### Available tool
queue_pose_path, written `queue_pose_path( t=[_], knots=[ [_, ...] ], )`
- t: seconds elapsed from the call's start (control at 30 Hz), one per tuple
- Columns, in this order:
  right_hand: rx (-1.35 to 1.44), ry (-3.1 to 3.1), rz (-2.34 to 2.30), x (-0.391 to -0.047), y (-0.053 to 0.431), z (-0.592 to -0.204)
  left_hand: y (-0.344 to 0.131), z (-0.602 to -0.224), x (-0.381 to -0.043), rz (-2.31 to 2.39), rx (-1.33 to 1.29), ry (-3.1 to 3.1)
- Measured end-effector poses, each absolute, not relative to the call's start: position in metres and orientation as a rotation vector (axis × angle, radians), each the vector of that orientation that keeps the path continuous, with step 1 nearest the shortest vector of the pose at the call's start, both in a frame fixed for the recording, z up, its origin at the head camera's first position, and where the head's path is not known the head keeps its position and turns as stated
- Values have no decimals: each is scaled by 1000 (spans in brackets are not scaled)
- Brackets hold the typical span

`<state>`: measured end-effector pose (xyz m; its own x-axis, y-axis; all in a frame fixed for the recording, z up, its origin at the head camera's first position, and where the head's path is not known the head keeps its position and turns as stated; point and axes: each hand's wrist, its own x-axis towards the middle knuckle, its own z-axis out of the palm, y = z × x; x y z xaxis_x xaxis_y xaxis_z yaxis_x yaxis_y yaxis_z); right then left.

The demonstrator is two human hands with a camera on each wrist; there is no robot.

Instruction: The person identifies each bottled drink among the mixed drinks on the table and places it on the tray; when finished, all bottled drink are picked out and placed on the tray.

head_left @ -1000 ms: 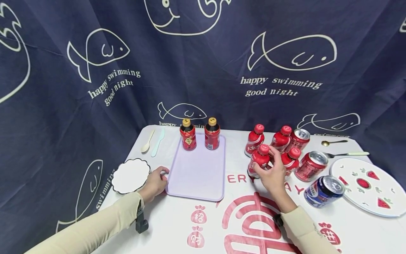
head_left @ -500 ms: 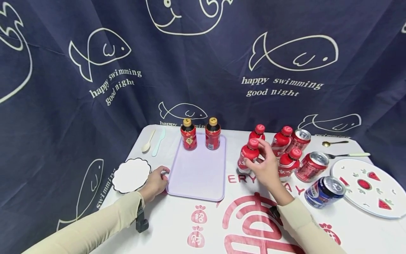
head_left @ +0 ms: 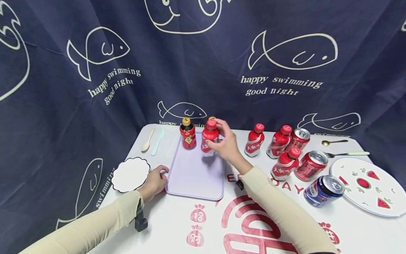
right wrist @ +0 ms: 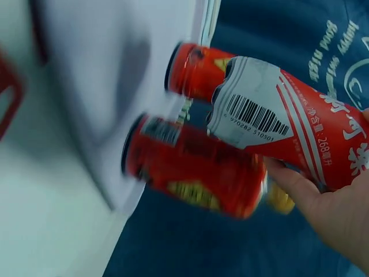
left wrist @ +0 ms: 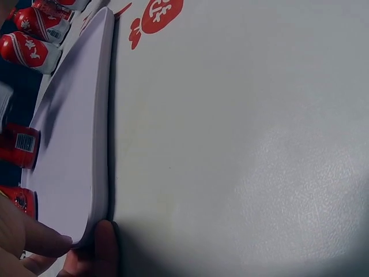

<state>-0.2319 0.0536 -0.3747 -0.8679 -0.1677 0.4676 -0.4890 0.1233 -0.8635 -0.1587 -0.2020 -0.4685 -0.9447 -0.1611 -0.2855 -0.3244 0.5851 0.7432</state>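
My right hand (head_left: 227, 144) grips a small red-and-white drink bottle (head_left: 209, 137) by its upper part, over the far right of a lilac tray (head_left: 196, 176). In the right wrist view the bottle (right wrist: 288, 124) tilts, its barcode showing. Two dark bottles with red labels and gold caps stand at the tray's far end. One gold-capped bottle (head_left: 188, 137) shows fully; the other is mostly hidden behind the held bottle. At the tray's left edge, my left hand (head_left: 154, 183) pinches the near corner, thumb and fingers at the rim in the left wrist view.
Three more red bottles (head_left: 254, 140), two red cans (head_left: 311, 165) and a blue can (head_left: 324, 190) stand right of the tray. Beyond them lie a watermelon-patterned plate (head_left: 377, 180), a fork (head_left: 347, 154) and a small spoon (head_left: 333, 142). A scalloped white plate (head_left: 131, 175) sits at left.
My right hand has carried the red bottle leftward from the group of bottles to above the tray, now covering one gold-capped bottle. My left hand has stayed at the tray's edge.
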Motion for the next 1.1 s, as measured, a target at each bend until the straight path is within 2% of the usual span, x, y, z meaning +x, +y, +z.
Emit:
queue_pose_path(
  t=[0.17, 0.4, 1.1],
  knots=[
    [751, -2154, 1812, -248, 19, -388, -204, -469, -158, 1308, -405, 2619],
    [706, -2227, 1656, -271, -7, -422, -204, -468, -161, 1292, -393, 2629],
    [787, -2264, 1562, -270, -30, -445, -207, -473, -161, 1294, -374, 2670]
  ],
)
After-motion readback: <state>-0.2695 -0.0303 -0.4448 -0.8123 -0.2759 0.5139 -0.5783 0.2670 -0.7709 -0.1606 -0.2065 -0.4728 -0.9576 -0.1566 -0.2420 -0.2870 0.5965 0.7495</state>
